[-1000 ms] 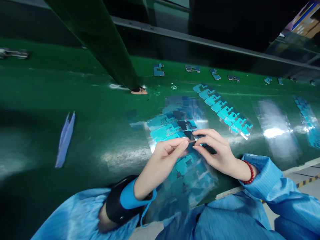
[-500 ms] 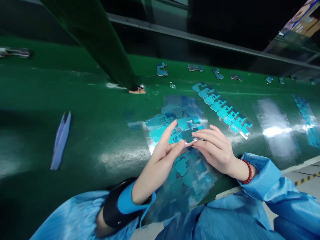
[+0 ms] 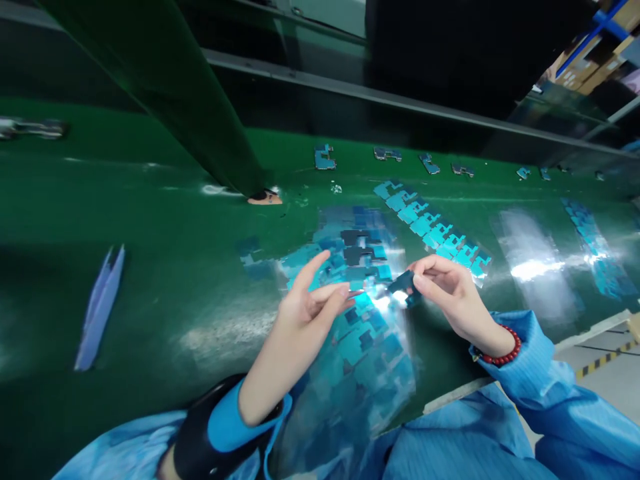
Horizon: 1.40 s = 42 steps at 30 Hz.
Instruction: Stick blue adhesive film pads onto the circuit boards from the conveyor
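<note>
My left hand (image 3: 313, 310) pinches a thin flat piece (image 3: 356, 293) between thumb and fingers, its index finger stretched out. The piece is seen nearly edge-on, so its kind is unclear. Off to the right, my right hand (image 3: 445, 287) grips a dark, shiny piece of film (image 3: 401, 285) by its edge, thumb against fingers. Beneath both hands lie overlapping clear sheets of blue die-cut film stickers (image 3: 370, 340), with glare on them. Dark cut-outs show near the top of the pile.
Purple tweezers (image 3: 101, 307) lie at the left. Several small circuit boards (image 3: 325, 157) line the back of the green table (image 3: 165, 280). A strip of blue stickers (image 3: 430, 223) and a clear sheet (image 3: 537, 260) are on the right. A slanted green post (image 3: 200, 113) stands behind.
My hands, together on the thin piece before, have drawn apart. My right hand now holds the dark film to the right; my left keeps the thin piece. The view has shifted slightly.
</note>
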Each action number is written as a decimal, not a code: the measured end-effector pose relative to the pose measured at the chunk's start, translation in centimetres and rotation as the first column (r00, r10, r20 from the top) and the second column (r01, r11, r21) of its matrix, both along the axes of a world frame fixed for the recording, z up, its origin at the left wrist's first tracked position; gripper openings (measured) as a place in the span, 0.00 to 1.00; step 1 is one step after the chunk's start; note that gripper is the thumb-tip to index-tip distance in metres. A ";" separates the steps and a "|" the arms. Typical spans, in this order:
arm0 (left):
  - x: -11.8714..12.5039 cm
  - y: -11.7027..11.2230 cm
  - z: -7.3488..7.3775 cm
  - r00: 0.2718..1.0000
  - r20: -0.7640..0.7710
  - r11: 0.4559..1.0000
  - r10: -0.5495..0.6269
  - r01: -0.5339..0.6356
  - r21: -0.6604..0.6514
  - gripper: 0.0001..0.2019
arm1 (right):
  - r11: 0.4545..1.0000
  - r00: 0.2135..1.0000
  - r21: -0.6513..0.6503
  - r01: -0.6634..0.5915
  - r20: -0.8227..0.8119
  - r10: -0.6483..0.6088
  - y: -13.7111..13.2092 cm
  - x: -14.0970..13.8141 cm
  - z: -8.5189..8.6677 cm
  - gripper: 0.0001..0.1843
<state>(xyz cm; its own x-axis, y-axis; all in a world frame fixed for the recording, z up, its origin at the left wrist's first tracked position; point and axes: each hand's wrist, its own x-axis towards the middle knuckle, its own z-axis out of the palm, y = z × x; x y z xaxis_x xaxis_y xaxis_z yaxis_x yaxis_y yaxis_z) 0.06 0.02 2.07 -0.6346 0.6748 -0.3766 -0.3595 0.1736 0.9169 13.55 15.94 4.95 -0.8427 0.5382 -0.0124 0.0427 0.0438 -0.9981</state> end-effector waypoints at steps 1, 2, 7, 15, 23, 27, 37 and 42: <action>0.0 -0.1 0.0 0.997 -0.078 1.000 0.009 -0.011 -0.022 0.41 | 1.000 1.000 -0.004 0.009 0.013 -0.009 0.0 0.0 -0.1 0.10; 0.1 -0.2 0.0 0.986 -0.166 0.999 0.012 -0.020 -0.045 0.39 | 1.000 1.000 0.000 0.010 0.027 -0.010 0.0 0.0 -0.2 0.11; 0.4 -0.8 0.7 0.799 -0.568 0.967 -0.197 0.062 -0.248 0.25 | 0.998 0.997 0.054 -0.032 0.065 0.028 -0.5 -0.1 -0.2 0.10; 0.7 -1.1 1.5 0.473 -0.871 0.987 -0.134 0.146 -0.072 0.09 | 0.975 0.993 0.196 -0.104 0.078 0.090 -1.2 -0.2 -0.6 0.05; 1.3 -0.6 1.3 0.794 -0.594 0.980 -0.128 0.193 0.047 0.06 | 0.967 0.997 0.249 -0.053 0.071 0.037 -0.8 -0.3 -0.8 0.05; 0.6 -0.4 1.0 0.905 -0.425 0.987 -0.008 0.074 0.140 0.06 | 0.986 0.998 0.165 0.034 0.039 -0.041 0.0 -0.2 -0.6 0.07; 1.2 -0.3 1.7 0.864 -0.503 0.991 0.005 0.062 0.117 0.08 | 0.888 0.994 0.460 -0.025 0.104 -0.026 0.7 1.6 -2.5 0.07; 1.3 -0.3 1.4 0.781 -0.625 0.996 -0.008 0.065 0.068 0.09 | 0.727 0.997 0.686 0.041 -0.074 0.013 0.4 1.7 -2.3 0.02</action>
